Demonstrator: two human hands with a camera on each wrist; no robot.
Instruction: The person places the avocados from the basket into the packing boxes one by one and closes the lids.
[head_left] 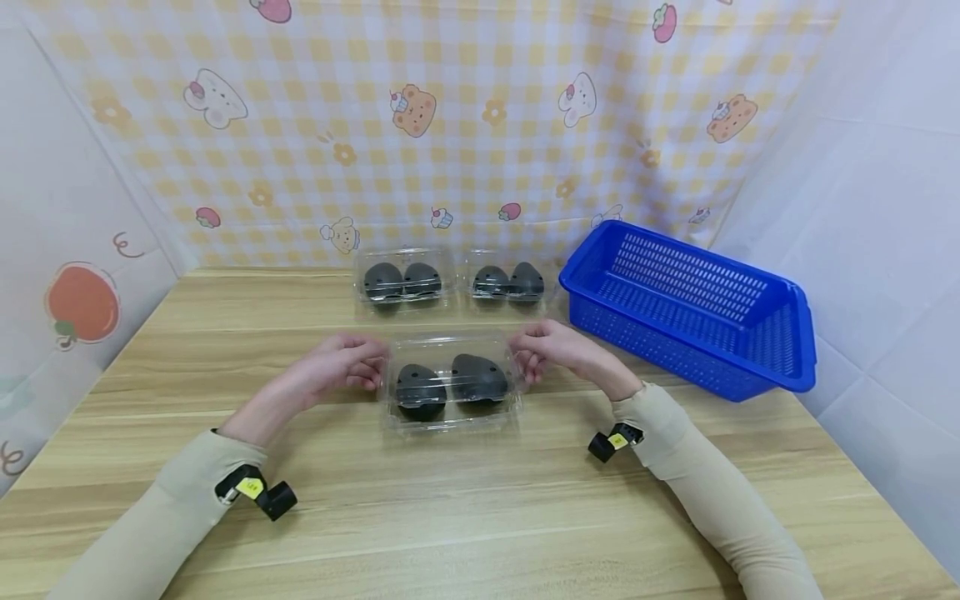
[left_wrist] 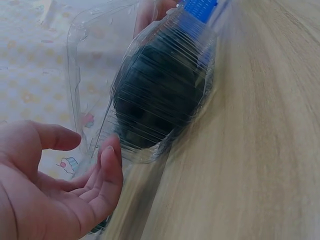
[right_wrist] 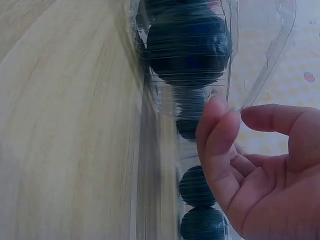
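Note:
A clear plastic clamshell container [head_left: 450,425] stands mid-table with two dark egg-shaped objects inside, one of them the right-hand object [head_left: 478,379]. At its left side is my left hand [head_left: 341,367]; in the left wrist view the thumb [left_wrist: 62,137] stands apart from the bent fingers, whose tips are beside the ribbed wall. My right hand [head_left: 558,346] is at the opposite side. There, in the right wrist view, thumb [right_wrist: 270,116] and forefinger nearly meet, pinching at the container's edge. The transparent lid [left_wrist: 75,75] angles away from the base.
Behind stand two more clear containers, the left one [head_left: 405,258] and the right one [head_left: 498,260], each with two dark objects. A blue perforated basket [head_left: 637,333] sits at the back right. A yellow checked curtain [head_left: 487,167] hangs behind the wooden table [head_left: 450,517].

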